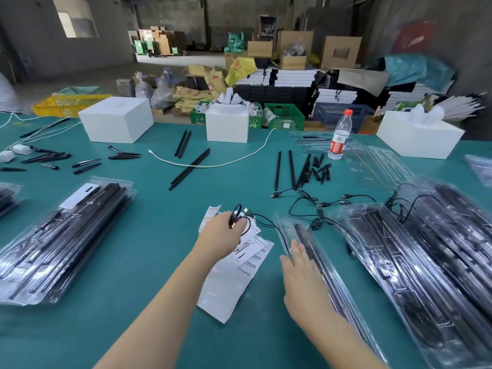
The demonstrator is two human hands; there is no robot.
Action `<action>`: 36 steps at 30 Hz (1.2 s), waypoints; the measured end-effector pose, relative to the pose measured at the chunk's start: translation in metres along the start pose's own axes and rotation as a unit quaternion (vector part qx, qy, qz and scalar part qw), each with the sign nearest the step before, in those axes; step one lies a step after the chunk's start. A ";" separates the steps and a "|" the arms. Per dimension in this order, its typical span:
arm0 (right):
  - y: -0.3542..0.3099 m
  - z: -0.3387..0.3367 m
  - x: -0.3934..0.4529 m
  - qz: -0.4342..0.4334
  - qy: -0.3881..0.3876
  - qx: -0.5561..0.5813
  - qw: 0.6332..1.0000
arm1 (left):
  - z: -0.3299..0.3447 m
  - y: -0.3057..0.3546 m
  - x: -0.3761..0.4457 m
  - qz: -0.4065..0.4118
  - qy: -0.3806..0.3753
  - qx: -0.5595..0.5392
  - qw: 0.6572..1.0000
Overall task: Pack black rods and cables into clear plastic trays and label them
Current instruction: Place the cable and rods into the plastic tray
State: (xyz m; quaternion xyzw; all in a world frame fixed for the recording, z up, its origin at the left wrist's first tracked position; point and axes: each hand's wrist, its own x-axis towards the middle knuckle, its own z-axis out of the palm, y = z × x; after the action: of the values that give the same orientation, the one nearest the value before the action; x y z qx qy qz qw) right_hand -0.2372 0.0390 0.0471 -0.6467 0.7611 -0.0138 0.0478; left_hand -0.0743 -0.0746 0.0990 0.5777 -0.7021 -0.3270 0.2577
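Green worktop fills most of the view, warehouse clutter behind it. Nearest, the right hand lies flat with straight, slightly spread fingers pressing on a clear plastic tray that already has black rods in it. Just left of those fingers is a sheet of barcode labels, and the left hand sits over its far end, fingers curled round a bunched black cable; the cable's tail trails from there across to the tray by the right fingertips.

Right of the right hand, a big stack of filled trays leans across the worktop, and another packed stack sits well to the left of the left hand. Just beyond the fingers, loose USB cables are tangled up. Farther out there are loose rods with a cluster of small black tips, 2 crossed rods over a white cable, a water bottle and some empty trays. At the far edge, 3 white boxes.
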 end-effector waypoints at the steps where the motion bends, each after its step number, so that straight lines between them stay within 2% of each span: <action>1: -0.001 0.006 0.000 0.000 0.000 0.002 1.000 | 0.003 -0.001 -0.001 0.008 -0.002 0.033 0.999; 7: 0.003 0.025 -0.002 -0.015 -0.044 0.056 0.997 | 0.014 -0.008 -0.006 0.037 -0.019 0.190 0.981; 9: 0.005 0.019 -0.001 -0.035 0.038 0.109 0.993 | 0.017 -0.010 -0.006 0.046 -0.032 0.219 0.974; 11: 0.005 0.005 0.003 -0.070 0.134 0.178 0.972 | 0.019 -0.011 -0.007 0.052 -0.040 0.239 0.969; 12: 0.004 -0.003 0.006 -0.086 0.153 0.221 0.959 | 0.020 -0.011 -0.007 0.057 -0.040 0.252 0.965; 13: 0.002 -0.012 0.009 -0.091 0.143 0.273 0.947 | 0.021 -0.011 -0.008 0.064 -0.037 0.266 0.961; 15: -0.006 -0.025 0.017 -0.063 0.064 0.400 0.912 | 0.023 -0.010 -0.011 0.075 -0.024 0.297 0.952; 18: -0.018 -0.034 0.029 -0.001 -0.024 0.564 0.826 | 0.026 -0.011 -0.012 0.091 -0.010 0.345 0.934; 22: -0.025 -0.029 0.041 0.004 -0.010 0.580 0.814 | 0.023 -0.020 -0.014 0.122 -0.056 0.312 0.940; 26: -0.025 -0.023 0.048 0.022 -0.011 0.646 0.763 | 0.015 -0.029 -0.016 0.115 -0.123 0.236 0.957; 30: -0.025 -0.017 0.051 0.044 -0.024 0.689 0.723 | 0.008 -0.035 -0.020 0.155 -0.165 0.186 0.956; 36: -0.025 -0.012 0.054 0.059 -0.051 0.735 0.674 | 0.009 -0.040 -0.014 0.166 -0.143 0.294 0.930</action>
State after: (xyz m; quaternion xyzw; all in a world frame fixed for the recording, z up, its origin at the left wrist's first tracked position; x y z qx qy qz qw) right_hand -0.2226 -0.0189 0.0585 -0.3565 0.5384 -0.5324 0.5473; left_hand -0.0529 -0.0644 0.0634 0.4500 -0.8821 -0.1374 0.0234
